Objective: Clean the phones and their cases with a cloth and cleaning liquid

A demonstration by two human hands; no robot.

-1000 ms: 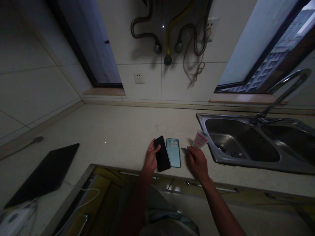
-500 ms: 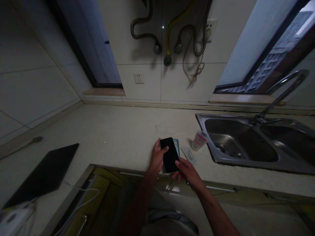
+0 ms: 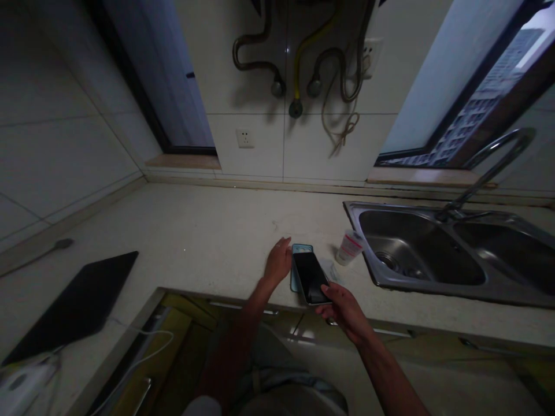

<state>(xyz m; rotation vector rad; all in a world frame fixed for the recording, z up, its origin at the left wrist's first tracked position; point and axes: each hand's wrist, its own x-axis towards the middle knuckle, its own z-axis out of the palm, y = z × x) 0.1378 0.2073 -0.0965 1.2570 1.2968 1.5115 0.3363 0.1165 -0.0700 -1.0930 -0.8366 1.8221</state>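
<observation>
Dim room: pale tiled walls meet a light stone table running into the far left corner. A steel double sink with a curved tap sits at its right edge. A window shows daylight. Between the panes, a wall socket and hanging hoses.

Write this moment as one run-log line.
left hand: at blue case edge | right hand: holds black phone above case

Entry: I am standing in a home kitchen. Evidence: a steel double sink with a tap set into the table; tiled walls; hoses and a socket on the back wall; a tower block through the window.
</observation>
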